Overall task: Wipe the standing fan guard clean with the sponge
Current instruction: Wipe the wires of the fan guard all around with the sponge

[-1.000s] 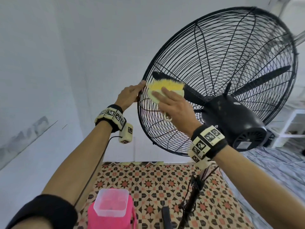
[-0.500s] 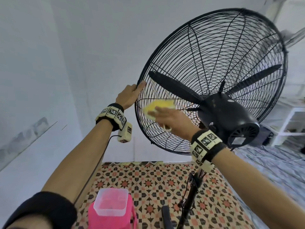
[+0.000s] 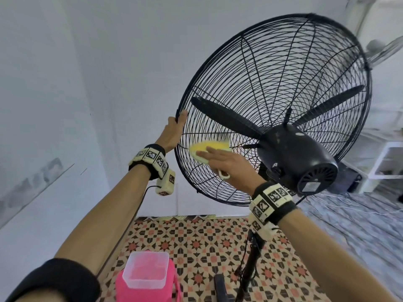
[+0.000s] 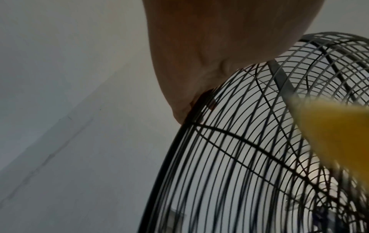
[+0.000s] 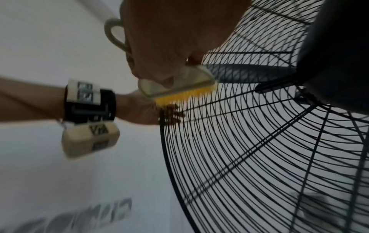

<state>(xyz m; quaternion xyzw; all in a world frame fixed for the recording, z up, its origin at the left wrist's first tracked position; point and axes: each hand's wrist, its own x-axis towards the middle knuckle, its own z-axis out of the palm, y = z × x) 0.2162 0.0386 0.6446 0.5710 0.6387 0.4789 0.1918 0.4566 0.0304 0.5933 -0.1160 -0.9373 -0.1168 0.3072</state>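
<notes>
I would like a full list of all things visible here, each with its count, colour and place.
Round wire fan guard: one, black, upper right, on a stand.
Fan blades: two seen clearly, black, inside the guard.
Fan motor housing: one, black, behind the guard.
Yellow-bristled scrubbing brush with pale back: one, against the guard's lower left.
Pink container with clear plastic lid: one, bottom centre.
Patterned tile floor: red, black and cream, below.
White shelf unit: one, far right.
Walls: white, left and behind.
Wristbands with black-and-white markers: two, one on each wrist.
Left hand: grips the guard's rim.
Right hand: holds the brush.
</notes>
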